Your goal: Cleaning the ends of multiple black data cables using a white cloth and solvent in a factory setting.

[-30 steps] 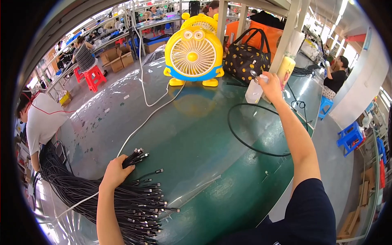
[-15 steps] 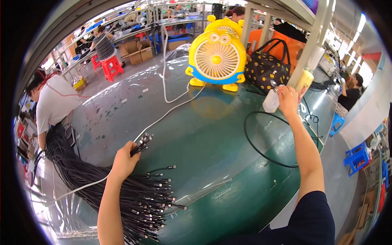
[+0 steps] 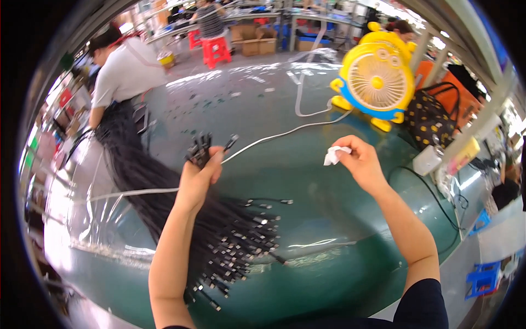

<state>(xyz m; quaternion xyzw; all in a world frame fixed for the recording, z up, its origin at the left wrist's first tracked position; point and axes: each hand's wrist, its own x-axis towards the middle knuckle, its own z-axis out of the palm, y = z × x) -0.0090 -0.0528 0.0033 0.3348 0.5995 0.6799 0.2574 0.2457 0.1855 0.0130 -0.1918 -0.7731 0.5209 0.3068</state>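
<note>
My left hand (image 3: 201, 176) is closed round a small bunch of black cable ends (image 3: 200, 151), whose connectors stick up past the fingers. One connector points out to the right of the others. Below that hand lies a thick bundle of black cables (image 3: 139, 170), its plug ends (image 3: 241, 247) fanned out over the green tabletop. My right hand (image 3: 359, 163) pinches a crumpled white tissue or cloth (image 3: 335, 156) between thumb and fingers, above the table and apart from the cables. A white square bottle (image 3: 427, 160) with a metal top stands to the right.
A yellow and blue cartoon-shaped fan (image 3: 378, 82) stands at the back right, beside a dark spotted bag (image 3: 435, 115). Its white cord (image 3: 285, 133) crosses the table. A black cable (image 3: 430, 189) curves at right. At far left, a person in white (image 3: 129, 68) leans by the bundle.
My right hand has left the white bottle and moved left, now with the white wad in its fingers. My left hand still grips the cable ends. The view has turned left.
</note>
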